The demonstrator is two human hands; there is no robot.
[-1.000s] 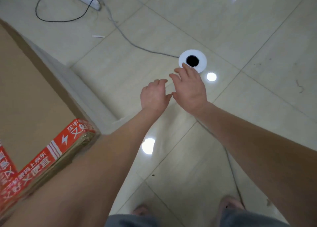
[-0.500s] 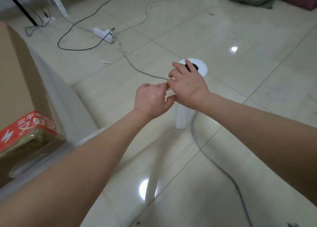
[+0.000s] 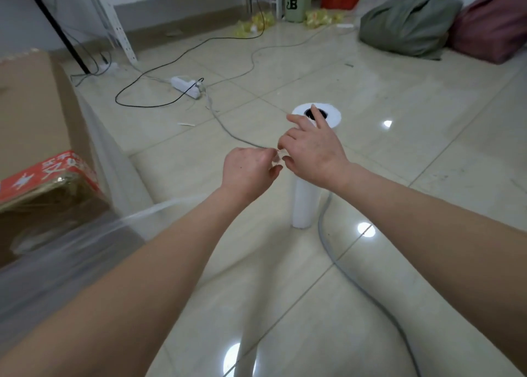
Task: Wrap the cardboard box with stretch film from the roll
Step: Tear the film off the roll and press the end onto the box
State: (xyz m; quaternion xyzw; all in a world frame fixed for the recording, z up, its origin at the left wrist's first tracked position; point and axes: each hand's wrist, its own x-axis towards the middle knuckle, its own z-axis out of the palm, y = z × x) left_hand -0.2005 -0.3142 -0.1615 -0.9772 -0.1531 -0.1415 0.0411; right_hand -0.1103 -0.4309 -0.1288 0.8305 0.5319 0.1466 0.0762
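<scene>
Cardboard box sits low left, its near side under film. Stretch film runs from it as a bunched strand up to my left hand, which pinches the end. My right hand meets the same bunch, index raised; I cannot tell if it grips. Roll stands upright just behind. Film judged thin, clingy, tear-prone: take it bunched, not by an edge.

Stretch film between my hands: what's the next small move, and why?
Probably pull the hands apart to tear it. The left hand and right hand both pinch the stretch film where they meet, a bunched strand runs back to the cardboard box, whose near side already looks wrapped, and the roll stands upright on the floor.
</scene>
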